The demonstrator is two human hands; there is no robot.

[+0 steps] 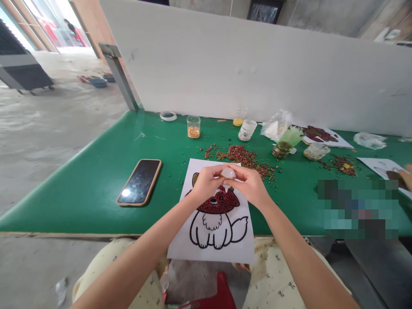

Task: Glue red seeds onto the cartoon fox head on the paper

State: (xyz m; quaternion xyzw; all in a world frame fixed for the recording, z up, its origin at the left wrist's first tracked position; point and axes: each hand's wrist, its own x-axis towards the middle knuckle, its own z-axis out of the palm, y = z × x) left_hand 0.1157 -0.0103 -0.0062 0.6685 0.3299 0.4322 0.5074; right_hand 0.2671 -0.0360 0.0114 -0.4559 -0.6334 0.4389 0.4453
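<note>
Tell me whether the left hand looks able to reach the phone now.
Likely yes: the phone lies beside the paper with nothing visible blocking the left hand, though that hand would first need to let go of the whitish object it and the right hand hold.

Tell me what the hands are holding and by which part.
The left hand and right hand together hold a small whitish object by its sides; its rounded top shows between them.

Grn tbl (93,171) — phone (139,183), animal dwg (210,227), loose seeds (244,156), clr jar (193,128).
</note>
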